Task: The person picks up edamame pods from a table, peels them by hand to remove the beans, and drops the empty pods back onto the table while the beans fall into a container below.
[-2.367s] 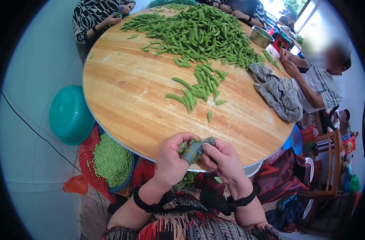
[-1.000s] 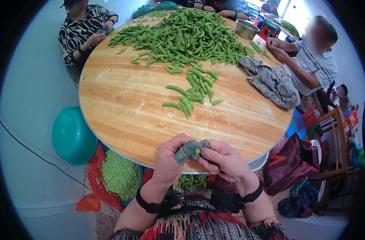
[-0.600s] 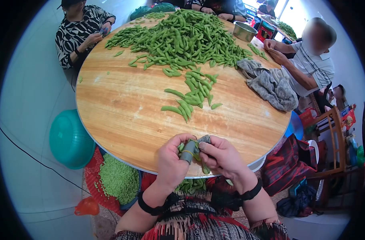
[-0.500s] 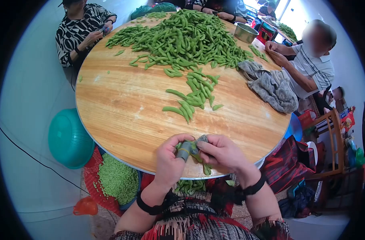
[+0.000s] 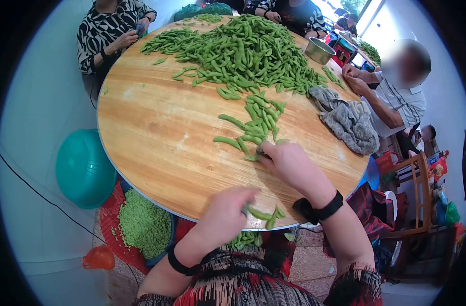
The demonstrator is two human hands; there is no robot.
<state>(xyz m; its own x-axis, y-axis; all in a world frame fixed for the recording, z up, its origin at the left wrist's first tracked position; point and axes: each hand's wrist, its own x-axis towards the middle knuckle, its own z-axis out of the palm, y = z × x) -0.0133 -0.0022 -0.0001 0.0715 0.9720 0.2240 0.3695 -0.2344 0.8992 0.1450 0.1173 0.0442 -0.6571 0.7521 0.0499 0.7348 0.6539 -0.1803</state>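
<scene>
We are parting hands that were working one pod together: our right hand (image 5: 293,166) is touching the loose pods (image 5: 253,125) near the table (image 5: 156,143) middle, our left hand (image 5: 225,217) is hovering by split pods (image 5: 263,213) at the near edge, both grips unclear.

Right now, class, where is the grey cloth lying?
In the head view, the grey cloth lies at the right edge of the round wooden table, beside the person in the striped shirt, nearer the camera than the metal bowl.
</scene>
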